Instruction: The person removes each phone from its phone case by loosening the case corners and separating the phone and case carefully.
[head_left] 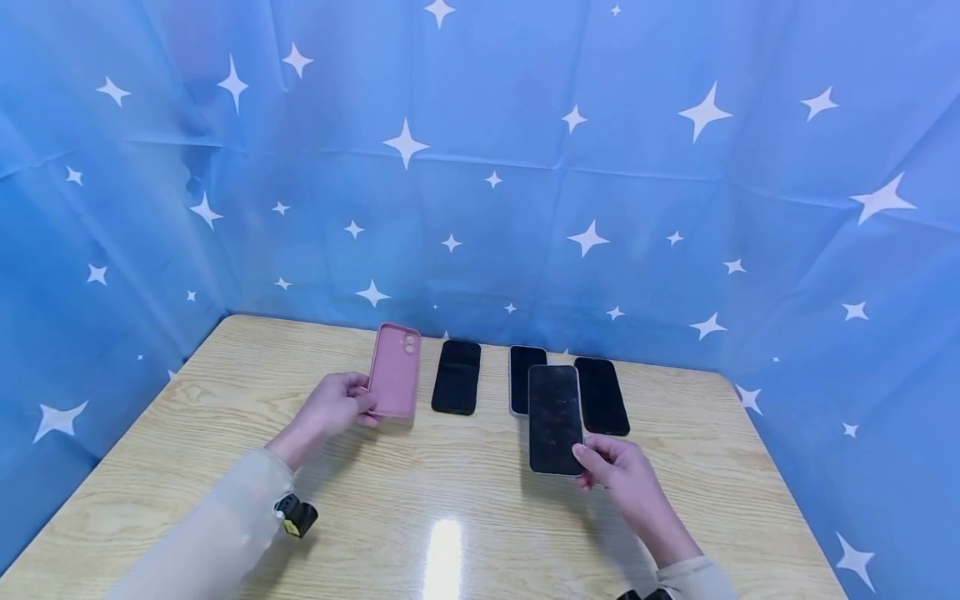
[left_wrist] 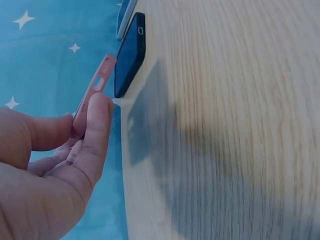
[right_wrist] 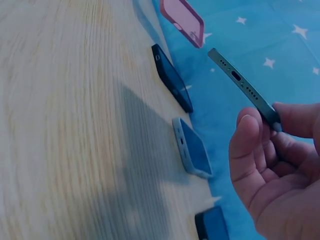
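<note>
My left hand (head_left: 337,407) pinches the lower left corner of a pink phone case (head_left: 395,371), its inside and camera cutouts facing me. The left wrist view shows the case (left_wrist: 95,95) edge-on between thumb and fingers, raised over the table. On the right, my other hand (head_left: 618,471) holds a smartphone (head_left: 555,421) by its lower right corner, dark screen towards me. Its bottom edge with charging port (right_wrist: 240,80) shows in the right wrist view. This phone overlaps a light-framed phone (head_left: 519,379) lying behind it.
Also lying along the table's back edge are a black phone (head_left: 456,377) beside the case and another black phone (head_left: 602,396) at the right. A blue star-printed curtain (head_left: 495,208) hangs behind the wooden table (head_left: 360,533).
</note>
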